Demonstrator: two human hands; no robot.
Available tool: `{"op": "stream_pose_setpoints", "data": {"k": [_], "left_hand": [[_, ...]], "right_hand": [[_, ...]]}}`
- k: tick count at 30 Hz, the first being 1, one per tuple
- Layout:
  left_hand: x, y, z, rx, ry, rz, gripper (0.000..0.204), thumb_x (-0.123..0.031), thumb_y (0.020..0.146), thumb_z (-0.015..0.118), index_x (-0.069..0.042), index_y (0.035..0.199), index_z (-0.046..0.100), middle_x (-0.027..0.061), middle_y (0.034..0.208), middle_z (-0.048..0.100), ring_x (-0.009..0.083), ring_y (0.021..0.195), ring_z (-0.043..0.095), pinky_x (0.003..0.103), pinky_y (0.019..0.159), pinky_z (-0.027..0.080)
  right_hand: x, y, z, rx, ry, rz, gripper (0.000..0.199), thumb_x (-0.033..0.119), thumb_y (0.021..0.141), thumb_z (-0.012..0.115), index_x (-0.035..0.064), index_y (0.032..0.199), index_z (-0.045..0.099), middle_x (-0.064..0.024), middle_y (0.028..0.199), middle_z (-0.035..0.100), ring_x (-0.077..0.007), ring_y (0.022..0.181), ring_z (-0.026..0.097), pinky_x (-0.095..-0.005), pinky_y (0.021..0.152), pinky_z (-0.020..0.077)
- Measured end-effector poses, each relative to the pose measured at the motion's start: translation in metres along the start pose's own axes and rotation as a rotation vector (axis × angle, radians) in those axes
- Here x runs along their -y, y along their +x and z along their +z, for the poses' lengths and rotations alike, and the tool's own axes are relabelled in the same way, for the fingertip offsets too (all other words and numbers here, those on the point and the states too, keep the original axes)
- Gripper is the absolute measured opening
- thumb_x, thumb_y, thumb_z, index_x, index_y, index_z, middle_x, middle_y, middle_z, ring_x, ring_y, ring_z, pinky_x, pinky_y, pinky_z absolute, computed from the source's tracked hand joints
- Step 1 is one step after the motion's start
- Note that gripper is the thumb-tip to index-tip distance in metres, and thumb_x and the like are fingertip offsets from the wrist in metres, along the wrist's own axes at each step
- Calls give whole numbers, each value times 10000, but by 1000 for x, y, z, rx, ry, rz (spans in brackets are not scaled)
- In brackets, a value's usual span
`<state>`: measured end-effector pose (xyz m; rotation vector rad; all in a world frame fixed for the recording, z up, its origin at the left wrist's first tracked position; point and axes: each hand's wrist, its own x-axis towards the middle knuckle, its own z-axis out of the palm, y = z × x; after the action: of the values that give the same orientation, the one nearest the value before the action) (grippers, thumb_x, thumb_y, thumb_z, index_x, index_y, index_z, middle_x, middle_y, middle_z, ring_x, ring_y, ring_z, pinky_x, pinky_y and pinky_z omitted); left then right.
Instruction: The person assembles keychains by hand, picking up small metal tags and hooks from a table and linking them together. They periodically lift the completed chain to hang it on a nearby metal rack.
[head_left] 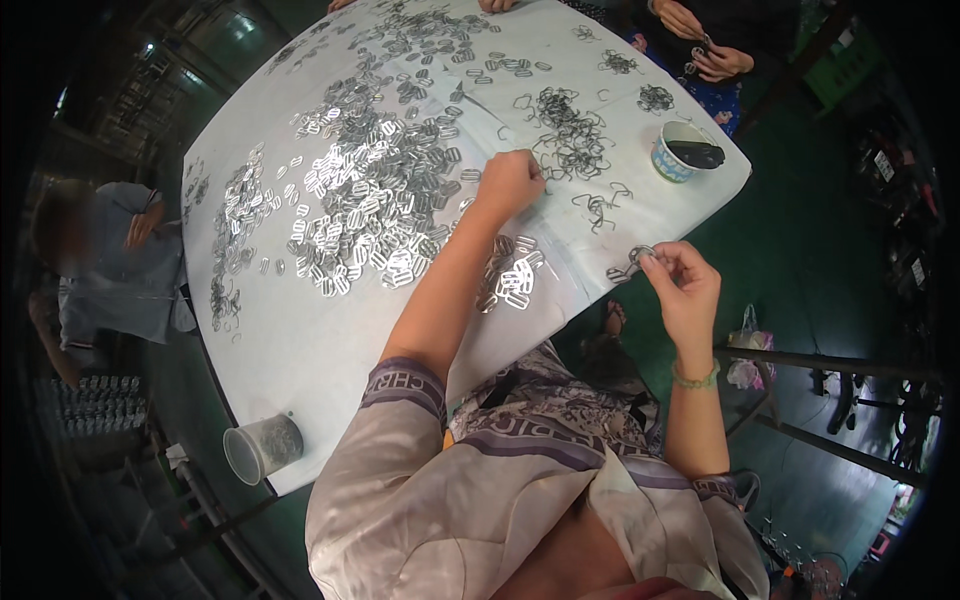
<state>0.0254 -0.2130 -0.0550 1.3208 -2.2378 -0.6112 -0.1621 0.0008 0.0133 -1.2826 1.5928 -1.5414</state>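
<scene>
My left hand (512, 184) is closed over the white table, between the buckles and the bent wire pieces; its curled fingers hide whatever they may hold. My right hand (686, 288) is raised just off the table's near right edge. Its thumb and fingers pinch a small curved metal wire piece (640, 256), with a flat metal buckle (619, 275) hanging beside it. A large heap of shiny slotted buckles (370, 190) spreads to the left of my left forearm. A smaller cluster of buckles (516, 282) lies near the front edge. Dark bent wire pieces (572, 135) lie beyond my left hand.
A paper tub (672, 168) with something dark inside stands at the right corner. At the near left corner, a clear cup (262, 449) lies on its side. Another person's hands (708, 50) work at the far right; a person in grey (125, 250) sits at the left.
</scene>
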Motion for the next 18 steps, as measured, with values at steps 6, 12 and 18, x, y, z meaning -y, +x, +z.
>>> {"op": "stream_pose_setpoints", "data": {"k": [6,12,18], "left_hand": [[-40,-61,-35,96,-996,-97,115,-51,780,683,4,859,620,52,777,643,119,661,591,277,633,480],[-82,-110,-47,-35,-830,352,101,-9,808,668,-29,877,597,46,913,613,133,876,554,272,780,440],[-86,-120,-44,-209,-669,395,97,14,814,654,-22,872,586,73,950,631,160,908,566,293,798,447]], "right_hand": [[0,3,20,37,-39,-77,111,32,793,750,-17,851,670,7,736,591,-49,619,471,-222,563,400],[21,3,34,106,-116,-161,101,9,772,739,-17,847,676,-30,722,616,-71,603,518,-228,563,416],[26,-1,43,174,-137,-192,113,-9,762,726,-13,867,685,-38,715,612,-82,593,527,-231,555,419]]}}
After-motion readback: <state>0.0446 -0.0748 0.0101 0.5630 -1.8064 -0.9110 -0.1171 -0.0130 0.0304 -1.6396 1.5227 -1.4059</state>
